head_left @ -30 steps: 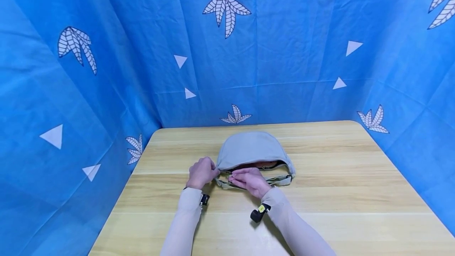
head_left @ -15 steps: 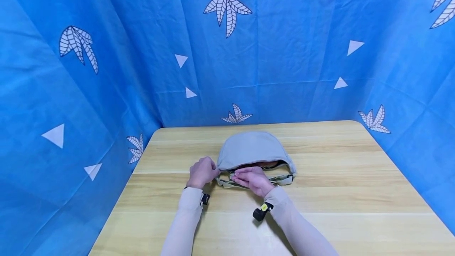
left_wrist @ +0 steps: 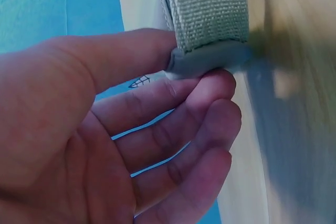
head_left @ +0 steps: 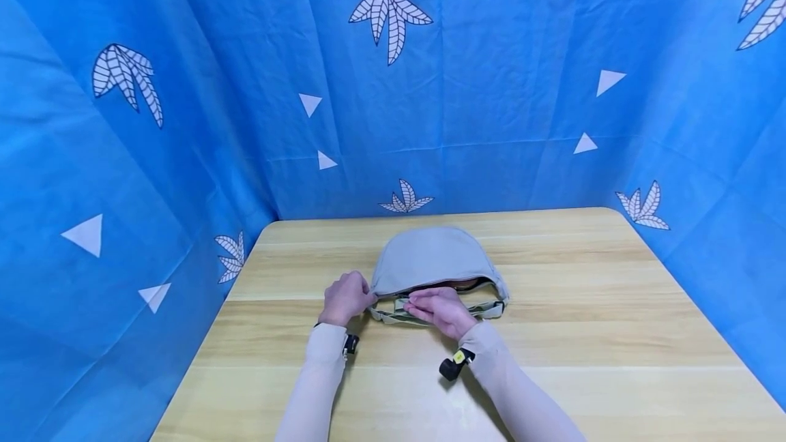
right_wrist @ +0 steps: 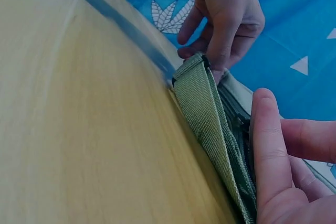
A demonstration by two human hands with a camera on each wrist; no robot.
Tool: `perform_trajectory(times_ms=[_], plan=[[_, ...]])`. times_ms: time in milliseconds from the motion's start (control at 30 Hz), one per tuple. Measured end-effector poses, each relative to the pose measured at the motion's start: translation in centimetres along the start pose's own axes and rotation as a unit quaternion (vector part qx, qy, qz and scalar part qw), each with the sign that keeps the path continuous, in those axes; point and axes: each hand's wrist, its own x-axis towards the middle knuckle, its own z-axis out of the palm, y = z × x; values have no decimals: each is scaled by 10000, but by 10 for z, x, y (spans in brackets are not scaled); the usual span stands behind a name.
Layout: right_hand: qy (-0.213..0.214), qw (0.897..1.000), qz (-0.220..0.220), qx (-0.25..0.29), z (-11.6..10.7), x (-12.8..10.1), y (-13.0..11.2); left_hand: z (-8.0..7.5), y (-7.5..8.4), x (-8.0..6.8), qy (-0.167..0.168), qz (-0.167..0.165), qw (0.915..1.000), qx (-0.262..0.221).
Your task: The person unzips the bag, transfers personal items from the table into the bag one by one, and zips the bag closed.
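A pale grey shoulder bag (head_left: pixel 432 258) lies on the table with its zipped mouth toward me. My left hand (head_left: pixel 346 299) pinches the bag's left end, a fabric tab (left_wrist: pixel 205 59) below the woven strap (left_wrist: pixel 210 11), between thumb and index finger; its other fingers are loosely bent. At the mouth, my right hand (head_left: pixel 443 311) holds thumb and index together on the zipper pull, which the fingers mostly hide. The dark zipper slider (right_wrist: pixel 241 121) shows just beside them in the right wrist view. Right of that hand, the mouth gapes a little.
The green-grey strap (right_wrist: pixel 202 114) runs along the bag's near side, with a black buckle (head_left: pixel 502 304) at its right end. Beneath is a light wooden table (head_left: pixel 589 333). Blue printed cloth (head_left: pixel 503 101) hangs behind and on both sides.
My right hand has slid slightly to the right along the bag's mouth, and the gap on its right looks a little narrower. The left hand keeps its hold on the left end.
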Motion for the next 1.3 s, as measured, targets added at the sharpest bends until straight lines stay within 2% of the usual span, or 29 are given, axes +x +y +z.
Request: perform_trajectory(times_ms=[267,733,1300], plan=[[-51,10000,21,-33,3,1,-2,0,-3,4,183,57,9998,100],[-56,10000,16,-36,1,0,-3,3,-3,5,173,-2,9998,-45],[30,10000,-14,-75,-4,0,-3,3,0,6,230,-30,9997,30]])
